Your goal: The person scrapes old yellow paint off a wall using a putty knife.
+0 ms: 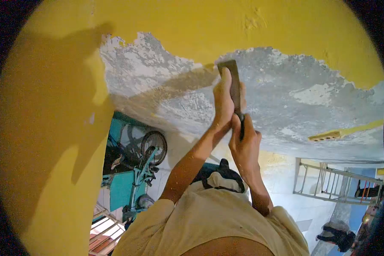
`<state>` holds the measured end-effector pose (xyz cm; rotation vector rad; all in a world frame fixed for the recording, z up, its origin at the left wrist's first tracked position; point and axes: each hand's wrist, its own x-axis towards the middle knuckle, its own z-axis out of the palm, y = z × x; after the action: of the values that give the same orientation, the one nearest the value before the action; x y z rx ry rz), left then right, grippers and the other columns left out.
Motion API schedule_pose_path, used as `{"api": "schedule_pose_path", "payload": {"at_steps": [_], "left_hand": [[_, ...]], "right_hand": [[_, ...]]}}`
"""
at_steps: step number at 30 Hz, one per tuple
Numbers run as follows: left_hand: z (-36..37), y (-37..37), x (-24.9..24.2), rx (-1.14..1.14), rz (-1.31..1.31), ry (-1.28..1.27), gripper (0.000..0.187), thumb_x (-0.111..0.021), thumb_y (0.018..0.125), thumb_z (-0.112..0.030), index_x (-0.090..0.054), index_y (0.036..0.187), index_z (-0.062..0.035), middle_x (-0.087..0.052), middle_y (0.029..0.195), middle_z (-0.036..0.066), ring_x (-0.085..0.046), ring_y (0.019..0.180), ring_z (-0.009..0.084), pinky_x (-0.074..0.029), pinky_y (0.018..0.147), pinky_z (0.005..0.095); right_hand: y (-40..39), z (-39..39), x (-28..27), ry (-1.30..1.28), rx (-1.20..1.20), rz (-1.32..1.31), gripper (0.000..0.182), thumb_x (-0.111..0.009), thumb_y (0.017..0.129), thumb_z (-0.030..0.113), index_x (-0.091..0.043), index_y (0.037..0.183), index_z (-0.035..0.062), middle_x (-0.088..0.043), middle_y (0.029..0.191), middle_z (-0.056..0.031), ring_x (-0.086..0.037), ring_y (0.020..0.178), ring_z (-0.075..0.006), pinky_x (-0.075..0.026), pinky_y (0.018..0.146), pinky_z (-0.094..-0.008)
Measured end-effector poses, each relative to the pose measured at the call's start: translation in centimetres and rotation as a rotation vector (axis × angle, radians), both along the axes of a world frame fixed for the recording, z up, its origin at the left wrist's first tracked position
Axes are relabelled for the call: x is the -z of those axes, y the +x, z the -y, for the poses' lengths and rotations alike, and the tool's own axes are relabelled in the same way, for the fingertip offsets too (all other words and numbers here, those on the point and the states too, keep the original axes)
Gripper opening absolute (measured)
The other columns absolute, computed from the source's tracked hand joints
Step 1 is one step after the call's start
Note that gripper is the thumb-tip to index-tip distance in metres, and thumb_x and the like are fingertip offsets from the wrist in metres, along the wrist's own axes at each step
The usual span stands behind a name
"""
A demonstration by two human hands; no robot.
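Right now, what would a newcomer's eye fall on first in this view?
Most likely the big, ragged-edged grey patch across the yellow wall. Next comes the dark flat-bladed tool just above centre, its handle in the right hand, its blade in the left hand. A teal-framed bicycle stands out at lower left.

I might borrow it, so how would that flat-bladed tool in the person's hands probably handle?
The flat-bladed tool is probably fairly stiff: its blade looks straight between left hand and right hand. Set down, it would likely lie flat rather than roll, given that broad blade. Its dull surface suggests it may not be very slippery.
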<state>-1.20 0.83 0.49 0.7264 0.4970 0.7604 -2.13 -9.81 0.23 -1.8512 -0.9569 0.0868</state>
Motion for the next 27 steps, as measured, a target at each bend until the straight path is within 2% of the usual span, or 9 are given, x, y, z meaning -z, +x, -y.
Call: {"api": "schedule_pose_path", "payload": {"at_steps": [1,5,6,8,10,14,16,20,27], "left_hand": [[0.3,0.5,0.2,-0.023,-0.009,0.002,0.051,-0.047,0.087,-0.058,-0.051,0.069,-0.0111,-0.047,0.051,-0.002,-0.042,0.037,0.0083,-0.033,0.034,0.0222],[-1.8,-0.1,0.9,-0.005,0.017,0.075,0.051,-0.047,0.087,-0.058,-0.05,0.07,-0.0105,-0.049,0.054,0.001,-0.044,0.04,0.0085,-0.034,0.034,0.0231],[-1.3,-0.1,1.0,-0.011,0.011,0.062,0.051,-0.047,0.087,-0.058,-0.05,0.07,-0.0105,-0.049,0.054,0.001,-0.044,0.04,0.0085,-0.034,0.034,0.0231],[-0.4,-0.1,0.4,-0.017,-0.045,0.003,0.049,-0.048,0.087,-0.057,-0.05,0.072,-0.0105,-0.049,0.056,0.001,-0.045,0.041,0.0081,-0.034,0.035,0.0226],[-2.0,0.5,-0.6,-0.064,-0.002,0.018,0.05,-0.048,0.087,-0.058,-0.051,0.072,-0.0102,-0.05,0.057,0.001,-0.045,0.042,0.0084,-0.035,0.036,0.023],[-2.1,-0.6,0.8,-0.075,0.005,0.037,0.053,-0.048,0.086,-0.059,-0.052,0.071,-0.0088,-0.052,0.059,0.002,-0.048,0.043,0.0094,-0.037,0.038,0.0242],[-1.7,-0.8,1.3,-0.031,-0.123,0.126,0.054,-0.046,0.086,-0.06,-0.053,0.072,-0.0081,-0.052,0.058,0.002,-0.048,0.043,0.0097,-0.037,0.038,0.0239],[-1.5,-0.1,3.9,-0.008,-0.025,0.109,0.055,-0.048,0.086,-0.059,-0.055,0.073,-0.0064,-0.054,0.057,0.003,-0.049,0.043,0.01,-0.039,0.038,0.0239],[-2.7,-1.5,2.9,0.032,-0.077,0.177,0.051,-0.05,0.086,-0.056,-0.057,0.081,-0.0056,-0.057,0.065,0.004,-0.052,0.049,0.01,-0.042,0.042,0.0235]], "right_hand": [[0.5,0.2,0.2,-0.098,-0.003,-0.057,0.015,-0.054,0.089,0.012,-0.044,0.091,0.0013,-0.053,0.059,-0.0236,-0.054,0.054,-0.0446,-0.04,0.043,-0.0467],[-0.2,-1.7,1.7,0.042,-0.001,0.124,0.013,-0.054,0.089,0.011,-0.046,0.089,0.0006,-0.052,0.056,-0.0226,-0.054,0.051,-0.043,-0.04,0.041,-0.0427],[-0.2,-1.0,1.5,0.029,-0.007,0.118,0.013,-0.054,0.089,0.011,-0.046,0.089,0.0006,-0.052,0.056,-0.0226,-0.054,0.051,-0.043,-0.04,0.041,-0.0427],[0.1,0.0,0.6,-0.056,-0.028,-0.05,0.014,-0.049,0.092,0.011,-0.049,0.088,-0.0028,-0.051,0.061,-0.0237,-0.055,0.054,-0.0415,-0.038,0.042,-0.0336],[0.6,-1.3,1.3,0.028,-0.002,0.082,0.014,-0.05,0.092,0.011,-0.051,0.091,-0.0025,-0.05,0.057,-0.0233,-0.053,0.049,-0.0407,-0.037,0.041,-0.0357],[0.3,-2.1,1.5,-0.004,-0.057,-0.003,0.016,-0.049,0.093,0.013,-0.049,0.087,-0.0021,-0.051,0.059,-0.023,-0.051,0.049,-0.0404,-0.037,0.043,-0.0401],[0.2,-1.5,2.5,-0.034,-0.04,0.078,0.013,-0.049,0.092,0.015,-0.046,0.09,0.0019,-0.057,0.062,-0.0227,-0.058,0.055,-0.0414,-0.045,0.045,-0.0433],[0.4,-1.4,5.1,-0.052,-0.038,-0.059,0.015,-0.048,0.092,0.014,-0.047,0.095,-0.0002,-0.059,0.064,-0.0205,-0.061,0.057,-0.0382,-0.046,0.049,-0.0408],[-1.2,-2.7,3.4,0.018,-0.036,-0.096,0.019,-0.048,0.092,0.013,-0.049,0.097,-0.0049,-0.056,0.062,-0.0242,-0.058,0.054,-0.0396,-0.043,0.047,-0.0394]]}}
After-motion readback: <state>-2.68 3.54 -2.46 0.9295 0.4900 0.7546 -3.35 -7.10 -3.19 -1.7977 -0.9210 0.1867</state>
